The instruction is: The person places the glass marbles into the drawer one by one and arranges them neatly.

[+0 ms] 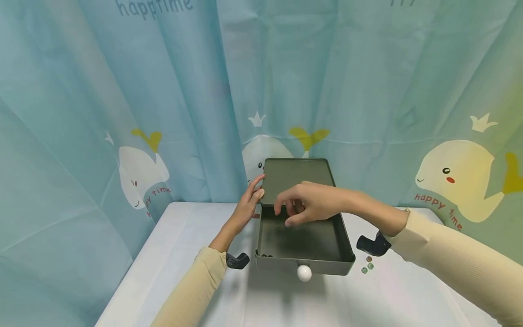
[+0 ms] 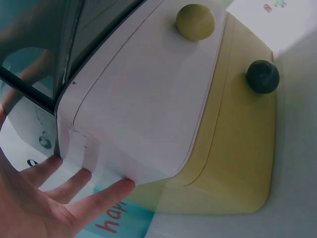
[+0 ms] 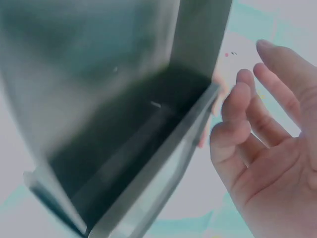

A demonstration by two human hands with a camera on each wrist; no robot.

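Drawer unit (image 1: 296, 179) sits mid-worktop (image 1: 192, 254), toward the back edge. Top dark drawer (image 1: 304, 245) is pulled out toward the near edge, white knob (image 1: 304, 273) facing front. Left hand (image 1: 248, 204) lies flat against the unit's left side, fingers straight, bracing it. Right hand (image 1: 308, 203) hovers over the open drawer, fingers loosely curled, holding nothing.

Looks like the placing-in/reaching-in step. Small beads (image 1: 367, 265) lie on the worktop just right of the drawer front; a few sit in its front-left corner. Next move likely needs a fine pinch on the beads.

Worktop is white; whale-print curtain (image 1: 122, 113) hangs behind.
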